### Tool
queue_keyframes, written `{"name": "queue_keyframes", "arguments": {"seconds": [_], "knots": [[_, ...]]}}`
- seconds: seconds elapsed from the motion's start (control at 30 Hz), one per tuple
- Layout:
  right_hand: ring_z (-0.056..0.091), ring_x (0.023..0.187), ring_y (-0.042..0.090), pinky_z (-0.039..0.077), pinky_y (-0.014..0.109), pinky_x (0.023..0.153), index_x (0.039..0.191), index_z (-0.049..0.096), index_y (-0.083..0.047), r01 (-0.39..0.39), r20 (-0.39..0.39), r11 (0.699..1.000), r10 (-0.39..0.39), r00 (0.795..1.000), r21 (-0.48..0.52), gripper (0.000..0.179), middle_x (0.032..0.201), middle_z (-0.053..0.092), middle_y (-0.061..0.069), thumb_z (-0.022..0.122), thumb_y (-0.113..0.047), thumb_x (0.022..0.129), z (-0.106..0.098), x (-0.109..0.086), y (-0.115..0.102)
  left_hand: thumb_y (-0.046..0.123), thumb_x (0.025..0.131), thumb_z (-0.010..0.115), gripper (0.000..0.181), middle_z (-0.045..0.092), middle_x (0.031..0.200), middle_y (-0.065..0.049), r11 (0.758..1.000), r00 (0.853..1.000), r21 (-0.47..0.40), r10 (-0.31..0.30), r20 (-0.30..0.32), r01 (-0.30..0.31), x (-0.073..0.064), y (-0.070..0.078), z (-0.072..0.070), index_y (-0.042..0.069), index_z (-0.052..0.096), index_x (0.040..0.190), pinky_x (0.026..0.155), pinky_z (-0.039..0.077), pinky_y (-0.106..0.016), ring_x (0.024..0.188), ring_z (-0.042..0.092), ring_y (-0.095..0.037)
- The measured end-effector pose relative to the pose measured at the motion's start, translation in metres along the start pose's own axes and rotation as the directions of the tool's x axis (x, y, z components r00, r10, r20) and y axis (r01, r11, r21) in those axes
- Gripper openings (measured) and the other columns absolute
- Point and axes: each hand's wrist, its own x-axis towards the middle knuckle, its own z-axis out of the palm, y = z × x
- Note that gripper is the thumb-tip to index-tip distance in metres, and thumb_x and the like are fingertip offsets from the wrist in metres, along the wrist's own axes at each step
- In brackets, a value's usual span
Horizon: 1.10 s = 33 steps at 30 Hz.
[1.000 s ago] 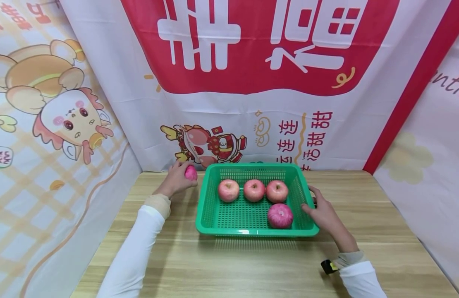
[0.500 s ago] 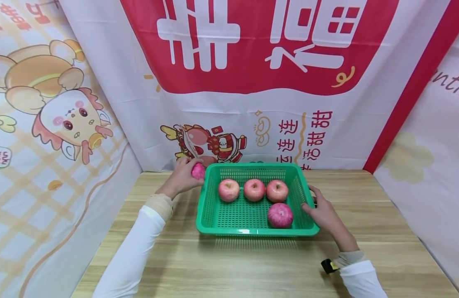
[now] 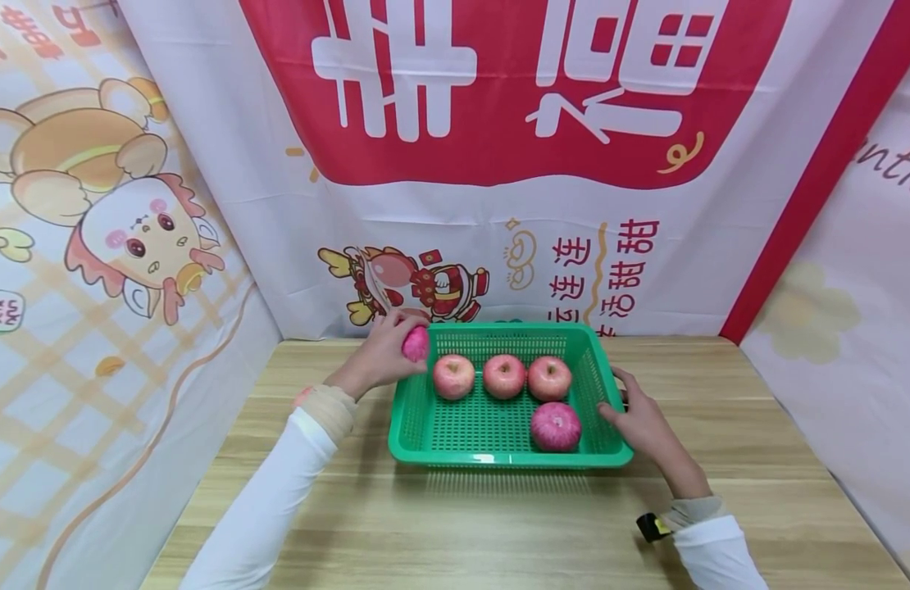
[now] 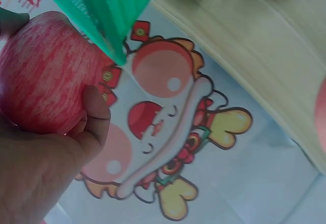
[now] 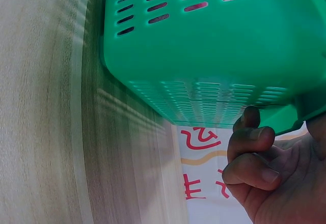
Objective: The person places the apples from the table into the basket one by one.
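Note:
My left hand grips a deep pink apple at the left rim of the green basket. In the left wrist view this apple shows red streaks, with thumb and fingers around it. Inside the basket are three paler apples: a left one, a middle one and a right one. A larger deep pink apple sits in front of them. My right hand holds the basket's right rim, thumb inside and curled fingers outside, under the lip.
A wooden table bears the basket. Behind it hangs a white and red printed cloth, close to the basket's back rim. Part of a red round thing shows beyond my left wrist on the table.
My left hand has carried the deep pink apple to the right, from beside the basket to its left rim. A red round thing has come into sight behind the wrist. The right hand stays put.

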Motion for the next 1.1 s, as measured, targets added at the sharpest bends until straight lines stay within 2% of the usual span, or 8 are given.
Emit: {"name": "queue_keyframes", "arguments": {"seconds": [0.2,0.4,0.57,0.73,0.87,1.1], "knots": [[0.060,0.130,0.054,0.059,0.062,0.098,0.167,0.018,-0.001,-0.003,-0.004,1.000,0.003,1.000,0.003,0.077,0.147,0.053,0.041,0.060,-0.021,0.105,0.001,-0.001,0.000,0.025,0.079,0.086,0.072,0.050,0.143,-0.018,0.996,0.996,0.015,0.087,0.021,-0.087,0.000,0.019,0.005,0.013,0.061,0.145,0.104,0.054,-0.058,0.139,0.039,-0.041],[0.060,0.129,0.053,0.059,0.062,0.096,0.167,0.017,-0.001,-0.003,-0.001,1.000,0.003,1.000,0.003,0.077,0.147,0.053,0.041,0.059,-0.022,0.106,0.001,0.000,0.001,0.028,0.080,0.090,0.072,0.051,0.140,-0.014,0.994,0.991,0.005,0.106,0.080,-0.107,-0.001,0.038,0.011,0.017,0.061,0.145,0.096,0.057,-0.052,0.126,0.044,-0.035],[0.061,0.129,0.053,0.060,0.061,0.096,0.167,0.018,-0.001,-0.005,-0.003,1.000,0.005,1.000,0.004,0.078,0.147,0.053,0.041,0.060,-0.022,0.105,0.002,0.001,0.003,0.029,0.082,0.089,0.070,0.052,0.141,-0.010,0.992,0.985,0.004,0.127,0.118,-0.128,-0.001,0.050,0.017,0.021,0.061,0.146,0.090,0.059,-0.045,0.125,0.045,-0.031],[0.060,0.129,0.054,0.061,0.061,0.095,0.167,0.018,-0.001,-0.001,-0.006,1.000,0.001,1.000,0.009,0.077,0.148,0.052,0.041,0.059,-0.022,0.105,0.002,0.000,0.003,0.029,0.083,0.086,0.069,0.052,0.143,-0.006,0.988,0.975,0.025,0.148,0.164,-0.154,-0.002,0.060,0.025,0.024,0.060,0.147,0.091,0.061,-0.043,0.131,0.044,-0.029],[0.060,0.129,0.054,0.060,0.061,0.094,0.167,0.018,-0.001,0.001,-0.005,1.000,-0.001,1.000,0.001,0.077,0.147,0.052,0.041,0.059,-0.022,0.105,0.001,0.000,0.002,0.024,0.082,0.086,0.071,0.051,0.143,-0.005,0.984,0.965,0.021,0.170,0.198,-0.178,-0.001,0.065,0.032,0.025,0.059,0.148,0.093,0.060,-0.041,0.130,0.045,-0.027],[0.059,0.130,0.054,0.060,0.062,0.096,0.167,0.018,-0.002,-0.001,-0.006,1.000,0.001,1.000,-0.001,0.077,0.149,0.051,0.041,0.060,-0.023,0.105,0.002,-0.001,0.001,0.025,0.083,0.085,0.070,0.052,0.141,-0.007,0.971,0.941,0.022,0.224,0.254,-0.237,0.002,0.075,0.042,0.020,0.060,0.147,0.097,0.059,-0.041,0.130,0.046,-0.029]]}}
